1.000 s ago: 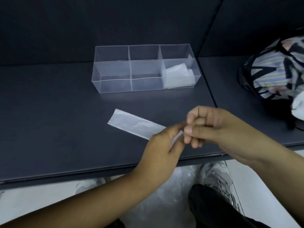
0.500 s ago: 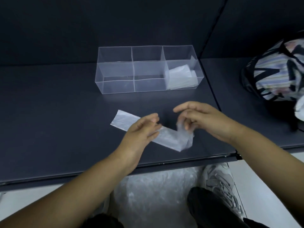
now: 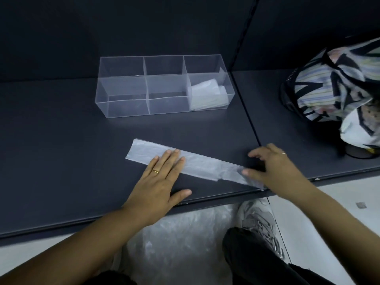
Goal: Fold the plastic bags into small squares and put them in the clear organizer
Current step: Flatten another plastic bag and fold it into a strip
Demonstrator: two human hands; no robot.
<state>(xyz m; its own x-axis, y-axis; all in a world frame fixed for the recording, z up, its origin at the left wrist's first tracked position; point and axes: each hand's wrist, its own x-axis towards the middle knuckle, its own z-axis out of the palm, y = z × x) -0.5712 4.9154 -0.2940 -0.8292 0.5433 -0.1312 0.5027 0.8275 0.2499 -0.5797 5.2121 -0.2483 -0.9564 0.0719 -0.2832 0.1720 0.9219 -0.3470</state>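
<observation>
Mid-frame, bag [image 3: 197,161]: long strip, flat on counter [image 3: 61,140].
Left hand [image 3: 162,177]: my fingers straight, pressing its middle.
Right hand [image 3: 275,163]: spread, thumb on its right end.
Organizer [image 3: 123,108]: upper centre; folded bag [image 3: 207,93] in right compartment.

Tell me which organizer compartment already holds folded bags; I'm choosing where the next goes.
The right-end compartment of the clear organizer: white folded plastic sits in it; the others look empty.

The matte table top [image 3: 61,140] was dark blue-grey. The rectangular plastic organizer [image 3: 123,108] was clear, with white folded plastic squares [image 3: 205,93] at its right end. In front of it, the long folded plastic bag strip [image 3: 201,164] was translucent pale grey. Right of the organizer, the soft cloth bag [image 3: 329,83] showed pastel stripes and black-and-white angular shapes.
</observation>
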